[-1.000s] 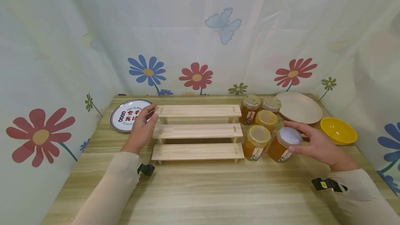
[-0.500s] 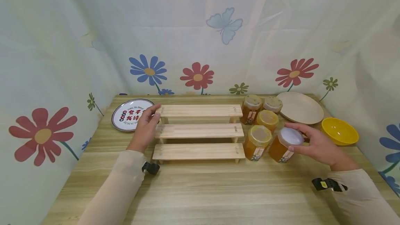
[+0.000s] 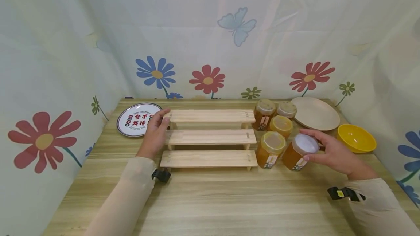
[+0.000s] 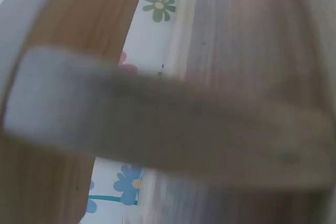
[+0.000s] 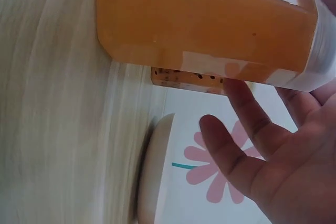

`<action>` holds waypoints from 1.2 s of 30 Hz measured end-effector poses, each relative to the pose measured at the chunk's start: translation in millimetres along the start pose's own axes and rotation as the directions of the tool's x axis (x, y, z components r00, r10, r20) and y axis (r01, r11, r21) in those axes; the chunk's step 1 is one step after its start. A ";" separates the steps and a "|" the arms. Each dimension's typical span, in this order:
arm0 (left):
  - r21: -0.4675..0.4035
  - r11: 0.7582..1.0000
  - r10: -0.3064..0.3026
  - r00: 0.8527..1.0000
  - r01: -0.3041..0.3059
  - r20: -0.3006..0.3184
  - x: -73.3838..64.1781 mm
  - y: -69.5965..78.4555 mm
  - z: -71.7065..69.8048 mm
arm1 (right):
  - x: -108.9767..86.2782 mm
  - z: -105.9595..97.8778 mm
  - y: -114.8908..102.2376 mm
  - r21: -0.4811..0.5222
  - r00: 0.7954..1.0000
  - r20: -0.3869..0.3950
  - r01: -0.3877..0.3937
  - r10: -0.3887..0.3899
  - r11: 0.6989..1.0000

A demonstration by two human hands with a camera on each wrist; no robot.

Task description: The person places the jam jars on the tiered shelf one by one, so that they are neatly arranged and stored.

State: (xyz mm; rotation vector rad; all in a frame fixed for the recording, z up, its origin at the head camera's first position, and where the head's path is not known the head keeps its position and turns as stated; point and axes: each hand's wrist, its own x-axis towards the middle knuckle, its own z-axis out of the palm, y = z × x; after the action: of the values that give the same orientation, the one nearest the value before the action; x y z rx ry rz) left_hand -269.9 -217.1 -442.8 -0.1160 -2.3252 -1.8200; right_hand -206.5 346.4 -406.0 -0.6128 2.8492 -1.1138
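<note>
My left hand [image 3: 155, 136] holds the left end of a three-step wooden display stand [image 3: 211, 115], its thumb and fingers at the top step. Blurred, the stand's pale wood [image 4: 168, 124] fills much of the left wrist view. At the stand's right, my right hand [image 3: 333, 152] grips the white lid of a honey jar [image 3: 293, 157], thumb in front and index finger behind. In the right wrist view this jar [image 5: 210, 30] shows amber honey and a printed label, while the other fingers [image 5: 223, 148] spread below it.
Several more honey jars [image 3: 270, 150] cluster between the stand and the right hand. A beige plate [image 3: 325, 115] and a yellow bowl [image 3: 356, 137] stand behind at right. A white plate with red lettering [image 3: 132, 128] lies at back left. A flowered curtain [image 3: 183, 39] borders the table.
My left hand has shifted slightly right, closer against the stand's end. The right hand stays at the same jar's lid, and the jars and stand keep their places.
</note>
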 end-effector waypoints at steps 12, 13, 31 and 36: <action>0.007 0.997 -0.073 0.997 0.073 -0.015 -1.6 -2.9 3.6 | 1.9 1.4 0.0 0.015 1.000 0.002 0.001 -0.001 1.000; 0.008 0.997 -0.072 0.997 0.072 -0.014 -1.8 -3.5 3.6 | 2.1 1.3 0.0 0.011 1.000 0.002 0.004 -0.004 1.000; -0.008 0.999 0.053 0.999 -0.053 -0.007 2.8 -10.3 7.6 | 1.7 2.3 -2.0 -0.023 0.997 -0.058 -0.060 0.059 0.998; -0.013 1.000 0.009 1.000 -0.009 -0.003 -3.4 4.8 8.8 | 1.8 2.3 -3.6 -0.012 0.995 -0.068 -0.071 0.070 0.997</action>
State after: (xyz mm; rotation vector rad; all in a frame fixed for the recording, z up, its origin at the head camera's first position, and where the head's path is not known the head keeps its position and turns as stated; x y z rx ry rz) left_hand -266.6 -207.3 -441.0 -0.1255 -2.3075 -1.8305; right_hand -206.5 341.8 -405.1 -0.4801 2.9124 -1.1254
